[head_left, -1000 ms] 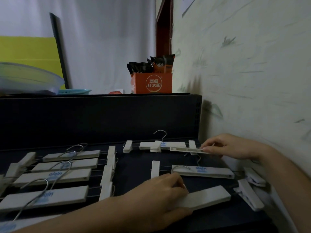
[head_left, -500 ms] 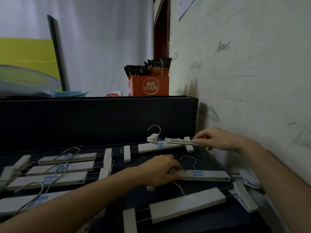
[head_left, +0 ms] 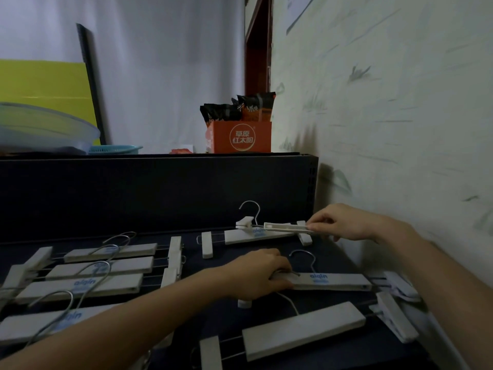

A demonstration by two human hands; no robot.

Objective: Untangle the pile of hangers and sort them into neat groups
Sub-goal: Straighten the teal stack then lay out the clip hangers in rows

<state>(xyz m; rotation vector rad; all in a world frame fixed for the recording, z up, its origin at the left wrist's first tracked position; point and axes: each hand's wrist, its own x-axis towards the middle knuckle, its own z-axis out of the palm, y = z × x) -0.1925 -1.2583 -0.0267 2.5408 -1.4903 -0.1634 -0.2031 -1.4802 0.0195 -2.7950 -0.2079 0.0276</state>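
The right hand (head_left: 344, 222) has a closed grip on the raised hanger (head_left: 282, 227), thumb and fingertips pinching the right end of its white bar. The bar is held edge-on just above the far hanger (head_left: 253, 235), which lies flat on the dark table (head_left: 218, 323) with its wire hook standing up against the black back panel (head_left: 160, 193). Whether the two hangers touch cannot be told. The left hand (head_left: 256, 276) reaches in from the lower left, and its grip is closed too: the fingers curl over the left end of the middle hanger (head_left: 330, 281), right where the hook meets the bar. This hanger lies flat with blue lettering on top, its right clip close to the wall (head_left: 386, 129). Nearer the camera lies the near hanger (head_left: 301, 331), angled a little, plain side up, with a clip at each end. So four hangers sit on the right half of the table, three of them roughly parallel and apart from one another. On the left half, well apart from these, is the sorted group (head_left: 106, 268) — white clip hangers laid side by side in a neat row, hooks overlapping. On the ledge above the back panel stand an orange box (head_left: 241, 137) holding dark packets, a blue basket (head_left: 114, 149) and a clear plastic bowl (head_left: 45, 129).
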